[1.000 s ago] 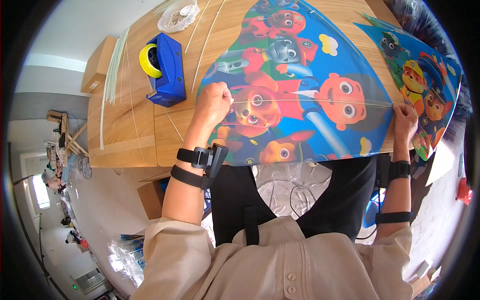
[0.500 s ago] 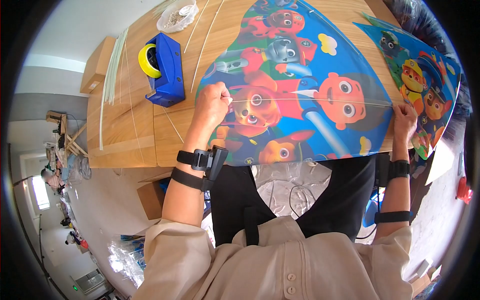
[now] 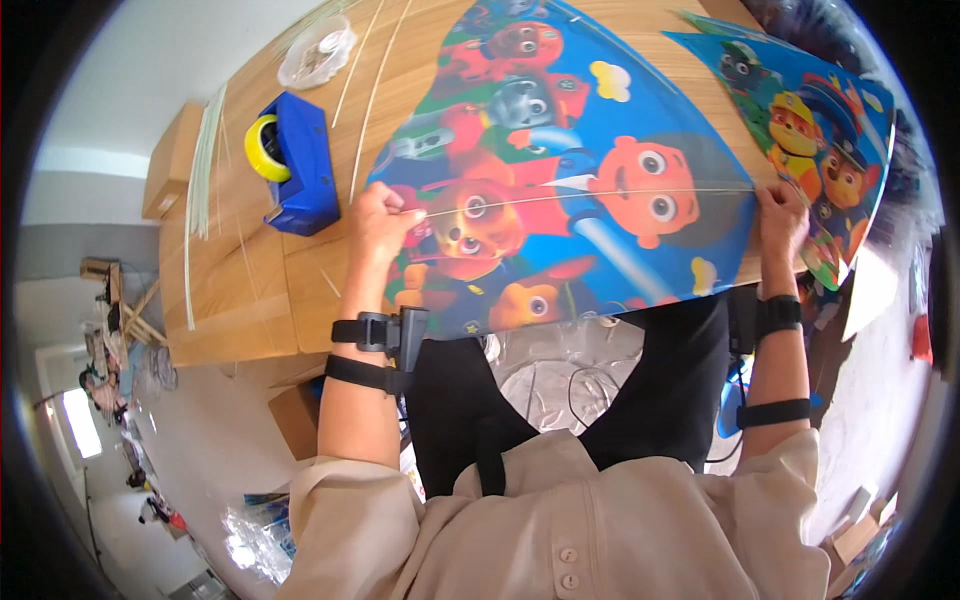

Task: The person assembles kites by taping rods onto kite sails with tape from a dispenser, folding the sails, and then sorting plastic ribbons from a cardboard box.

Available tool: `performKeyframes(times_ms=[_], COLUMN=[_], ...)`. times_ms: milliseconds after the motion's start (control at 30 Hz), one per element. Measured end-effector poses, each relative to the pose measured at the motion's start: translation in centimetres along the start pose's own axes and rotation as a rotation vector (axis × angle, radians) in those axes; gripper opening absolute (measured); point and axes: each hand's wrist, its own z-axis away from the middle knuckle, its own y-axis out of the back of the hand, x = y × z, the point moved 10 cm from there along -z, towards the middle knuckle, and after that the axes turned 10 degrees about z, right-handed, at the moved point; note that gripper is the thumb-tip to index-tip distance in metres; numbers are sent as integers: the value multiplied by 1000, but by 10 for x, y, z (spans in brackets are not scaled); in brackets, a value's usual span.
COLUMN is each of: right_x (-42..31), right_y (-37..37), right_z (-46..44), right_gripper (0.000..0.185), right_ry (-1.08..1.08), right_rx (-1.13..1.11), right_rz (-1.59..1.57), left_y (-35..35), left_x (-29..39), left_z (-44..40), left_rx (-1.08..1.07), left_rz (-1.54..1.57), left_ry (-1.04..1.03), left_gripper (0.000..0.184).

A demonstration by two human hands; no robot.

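A kite sail [image 3: 560, 110] printed with cartoon dogs and a boy's face lies on the table in front of me. Across it runs a thin pale rod [image 3: 580, 199], nearly level from one hand to the other. My left hand [image 3: 380, 222] pinches the rod's left end between thumb and fingers, over the sail's left part. At the sail's right corner, my right hand [image 3: 783, 218] is closed on the rod's other end and the sail's edge; its fingertips are partly hidden.
Left on the wooden table [image 3: 235, 300] stand a blue tape dispenser [image 3: 308, 165] with yellow tape and a bundle of thin rods [image 3: 205, 165]. Behind is a plastic bowl [image 3: 318, 55] of small parts. More printed kite sails [image 3: 800, 130] lie at the right, near a cardboard box [image 3: 172, 165] opposite.
The whole view has shifted, so the sail and table things appear farther left. Both hands keep their places at the rod's ends; the left hand's fingers look slightly more extended.
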Motion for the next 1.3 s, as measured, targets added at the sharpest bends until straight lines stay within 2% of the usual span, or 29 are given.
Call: performKeyframes(times_ms=[100, 167, 233, 267, 333, 500, 600, 800, 900, 1033, 1067, 1100, 1133, 1200, 1267, 1300], right_x=[6, 2, 0, 0, -1, 0, 2, 6, 8, 10, 15, 16, 17, 13, 11, 8], right_y=[-5, 1, 4, 3, 2, 5, 3, 4, 5, 10, 5, -1, 1, -8, -7, -7], right_z=[1, 4, 5, 5, 6, 7, 6, 8, 6, 3, 3, 3, 3, 6, 4, 3], right_gripper=[21, 21, 20, 19, 18, 16, 14, 12, 11, 10, 10, 10, 10, 9, 9, 8], right_ry=[-89, -100, -100, -106, -121, -155, -170, -198, -189, -159, -214, -263, -269, -303, -279, -248], right_rx=[-66, -33, -9, -24, -55, -40, -60, -28, -9, -54, -104, -152, -145, -224, -222, -228], right_rz=[-44, -34, -27, -29, -52, -63, -49, -93, -111, -193, -425, -659, -663, -957, -1047, -1133], left_y=[-6, -30, -76, -87, -118, -166, -211, -301, -331, -322, -306, -299, -297, -294, -300, -304], left_x=[30, 95, 131, 136, 125, 159, 196, 261, 280, 301, 308, 310, 312, 319, 338, 343], left_z=[16, 47, 84, 94, 102, 108, 114, 122, 121, 93, 82, 71, 64, 54, 61, 58], left_rx=[10, 56, -113, -118, -241, -247, -290, -385, -466, -412, -269, -274, -315, -361, -518, -520], left_rz=[-101, -341, -415, -409, -615, -541, -439, -341, -361, -286, -204, -121, -95, -73, -8, -10], left_ry=[47, -410, -595, -604, -478, -538, -672, -847, -861, -875, -898, -871, -876, -884, -1016, -1023], left_gripper=[24, 33, 56, 56, 73, 77, 78, 74, 72, 56, 47, 42, 40, 38, 36, 36])
